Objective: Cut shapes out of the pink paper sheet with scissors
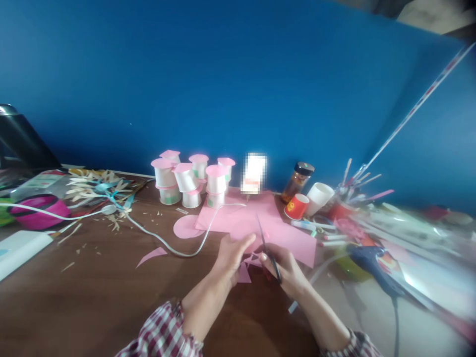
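My left hand point(231, 255) is closed around a piece of pink paper point(241, 229), with the thumb on top. My right hand point(286, 270) grips a pair of scissors point(275, 269) with dark handles, its blades pointing away from me beside the held paper. Larger pink sheets point(260, 203) lie flat beyond both hands. Below and between the hands are narrow pink offcuts point(244, 273). To the left, a pink paper circle point(187, 227) and a curved pink scrap point(151, 256) rest on the brown table point(122, 307).
Stacked white paper cups point(165, 176) with pink tops stand at the back left. A white cable point(174, 250) loops across the table. A red cup point(296, 206), a dark-lidded jar point(296, 183) and a blue glue gun point(379, 270) are on the right. Wood shavings point(98, 186) lie left.
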A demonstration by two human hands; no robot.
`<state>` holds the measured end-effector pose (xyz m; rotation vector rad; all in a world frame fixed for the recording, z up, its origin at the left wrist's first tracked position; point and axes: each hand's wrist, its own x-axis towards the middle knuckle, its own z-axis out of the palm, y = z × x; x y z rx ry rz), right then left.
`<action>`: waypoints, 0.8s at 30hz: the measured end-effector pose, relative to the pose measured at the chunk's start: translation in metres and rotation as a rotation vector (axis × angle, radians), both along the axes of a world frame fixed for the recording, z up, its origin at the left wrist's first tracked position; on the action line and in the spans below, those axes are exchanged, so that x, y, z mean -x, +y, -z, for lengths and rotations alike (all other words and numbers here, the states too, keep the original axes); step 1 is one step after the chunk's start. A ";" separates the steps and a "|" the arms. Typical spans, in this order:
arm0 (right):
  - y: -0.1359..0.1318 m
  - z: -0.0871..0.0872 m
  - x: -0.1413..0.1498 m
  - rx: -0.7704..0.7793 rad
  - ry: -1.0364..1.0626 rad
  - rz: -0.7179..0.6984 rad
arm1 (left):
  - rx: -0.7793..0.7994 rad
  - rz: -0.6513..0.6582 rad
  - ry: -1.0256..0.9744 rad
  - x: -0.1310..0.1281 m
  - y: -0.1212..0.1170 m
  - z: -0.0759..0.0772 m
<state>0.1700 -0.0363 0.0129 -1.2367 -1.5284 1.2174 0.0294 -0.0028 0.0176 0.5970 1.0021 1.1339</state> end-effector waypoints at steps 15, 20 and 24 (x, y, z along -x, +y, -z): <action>0.002 0.005 -0.003 -0.041 -0.041 -0.007 | 0.045 0.024 0.040 0.002 0.003 0.005; 0.001 0.007 -0.003 -0.046 -0.045 -0.002 | 0.066 0.000 0.044 0.001 0.005 0.008; 0.000 0.007 -0.003 -0.042 -0.062 -0.007 | 0.056 0.007 0.046 0.002 0.005 0.009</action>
